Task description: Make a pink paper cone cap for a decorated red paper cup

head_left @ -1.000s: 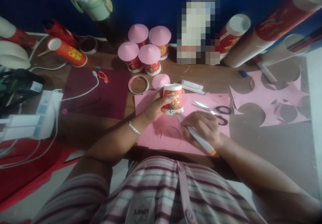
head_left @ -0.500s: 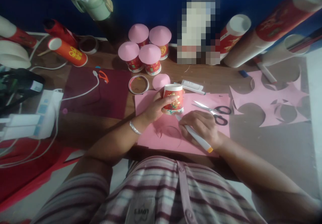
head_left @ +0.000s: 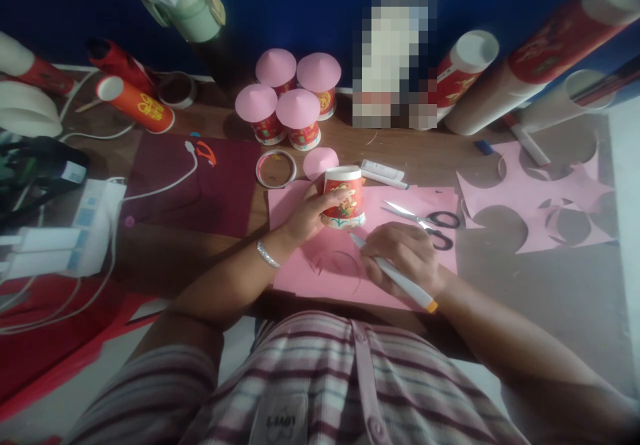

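My left hand (head_left: 313, 211) grips a red and white paper cup (head_left: 344, 196) that stands upside down on a pink paper sheet (head_left: 405, 198). My right hand (head_left: 403, 255) holds a white pen with an orange end (head_left: 400, 278), its tip on the sheet just beside the cup's rim at lower right. A drawn circle outline (head_left: 340, 265) shows on the sheet in front of the cup. Scissors (head_left: 425, 219) lie on the sheet right behind my right hand.
Several cups topped with pink cones (head_left: 290, 98) stand at the back. A tape roll (head_left: 275, 168), a pink cone (head_left: 320, 161) and a white marker (head_left: 383, 171) lie behind the sheet. Cut pink paper (head_left: 535, 198) lies right. Paper tubes (head_left: 530, 58), cables and a power strip (head_left: 65, 231) surround.
My right hand has shifted the pen slightly along the cup's rim, the pen's orange end swinging lower right. The left hand and cup stay put.
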`<state>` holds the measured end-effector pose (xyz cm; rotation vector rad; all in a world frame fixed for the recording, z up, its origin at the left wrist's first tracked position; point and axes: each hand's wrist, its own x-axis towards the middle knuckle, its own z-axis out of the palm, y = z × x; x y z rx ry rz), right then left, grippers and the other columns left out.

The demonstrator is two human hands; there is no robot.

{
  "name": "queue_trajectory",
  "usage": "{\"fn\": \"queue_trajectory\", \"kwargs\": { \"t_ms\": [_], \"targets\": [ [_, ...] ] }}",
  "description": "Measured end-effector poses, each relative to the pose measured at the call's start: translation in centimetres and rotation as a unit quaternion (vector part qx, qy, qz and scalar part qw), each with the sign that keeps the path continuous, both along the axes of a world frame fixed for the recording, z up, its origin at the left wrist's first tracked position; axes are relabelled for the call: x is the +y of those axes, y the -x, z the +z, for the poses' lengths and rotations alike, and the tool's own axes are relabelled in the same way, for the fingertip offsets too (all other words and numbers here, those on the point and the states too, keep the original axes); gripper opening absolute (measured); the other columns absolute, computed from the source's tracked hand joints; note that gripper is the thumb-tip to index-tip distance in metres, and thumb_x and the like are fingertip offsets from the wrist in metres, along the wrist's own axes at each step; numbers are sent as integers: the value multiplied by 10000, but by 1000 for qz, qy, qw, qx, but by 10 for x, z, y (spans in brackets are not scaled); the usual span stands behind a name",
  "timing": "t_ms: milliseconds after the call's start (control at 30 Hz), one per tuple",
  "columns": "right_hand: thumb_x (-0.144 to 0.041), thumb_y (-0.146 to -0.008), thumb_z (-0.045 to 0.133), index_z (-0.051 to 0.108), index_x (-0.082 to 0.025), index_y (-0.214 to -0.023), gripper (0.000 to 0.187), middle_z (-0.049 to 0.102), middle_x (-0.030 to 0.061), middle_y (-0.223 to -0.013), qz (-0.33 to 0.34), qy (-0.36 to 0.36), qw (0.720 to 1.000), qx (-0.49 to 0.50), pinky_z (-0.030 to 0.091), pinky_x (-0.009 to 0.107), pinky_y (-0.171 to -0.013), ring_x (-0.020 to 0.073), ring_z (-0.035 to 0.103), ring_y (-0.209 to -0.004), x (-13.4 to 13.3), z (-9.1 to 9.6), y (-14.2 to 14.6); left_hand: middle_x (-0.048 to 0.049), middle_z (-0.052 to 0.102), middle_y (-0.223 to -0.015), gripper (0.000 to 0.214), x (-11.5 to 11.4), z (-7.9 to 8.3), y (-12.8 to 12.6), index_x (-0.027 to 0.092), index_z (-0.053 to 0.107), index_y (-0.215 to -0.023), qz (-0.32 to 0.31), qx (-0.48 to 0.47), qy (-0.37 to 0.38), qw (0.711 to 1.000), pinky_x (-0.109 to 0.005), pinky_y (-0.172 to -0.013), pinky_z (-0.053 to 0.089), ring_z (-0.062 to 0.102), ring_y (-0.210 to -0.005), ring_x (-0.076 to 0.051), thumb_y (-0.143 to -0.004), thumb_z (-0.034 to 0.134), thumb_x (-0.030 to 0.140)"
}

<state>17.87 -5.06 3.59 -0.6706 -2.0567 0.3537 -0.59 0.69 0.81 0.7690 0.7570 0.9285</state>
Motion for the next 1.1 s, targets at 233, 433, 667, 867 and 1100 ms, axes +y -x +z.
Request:
{"fn": "queue_trajectory", "kwargs": {
  "t_ms": [233, 433, 667, 867, 1100],
  "targets": [
    [-121, -858, 629, 597, -193, -916, 97, 653, -1, -694, -5, -17, 1000, 11, 660, 368, -738, 142, 623, -593, 2, 0, 1, -20, 722, -926, 181, 0, -7, 2, 231, 730, -918, 25, -56, 18, 998, -287, -742, 575, 702, -886, -186, -790, 785, 346],
    [-103, -844, 664, 593, -176, -920, 127, 662, -5, -702, 3, -15, 1000, 9, 667, 423, -860, 133, 625, -589, 1, -3, 1, -80, 720, -1152, 318, 3, -6, 1, 205, 703, -1097, 27, -56, 11, 998, -360, -866, 566, 689, -1073, -249, -834, 710, 383],
    [-125, -894, 616, 568, -219, -894, 106, 659, -40, -680, 5, -8, 1000, -3, 675, 417, -862, 116, 608, -562, 0, -1, 6, -80, 744, -1078, 370, 2, -9, -1, 227, 698, -1052, 12, -49, 2, 999, -370, -843, 568, 702, -1069, -267, -846, 685, 534],
    [-124, -890, 619, 573, -217, -910, 106, 663, -36, -679, 8, -15, 1000, 12, 674, 409, -851, 123, 618, -564, 0, -1, 6, -94, 747, -1077, 450, 0, -7, 0, 203, 679, -1072, 5, -24, -2, 1000, -382, -892, 562, 720, -1030, -262, -736, 825, 464],
    [-144, -880, 639, 605, -200, -959, 102, 679, 5, -724, -12, -15, 1000, 24, 659, 352, -696, 155, 662, -627, 1, -3, 2, -104, 749, -1107, 397, 0, 3, 0, 200, 714, -1069, -2, -14, -2, 1000, -397, -928, 561, 700, -1089, -291, -774, 775, 459]
  ]
}}
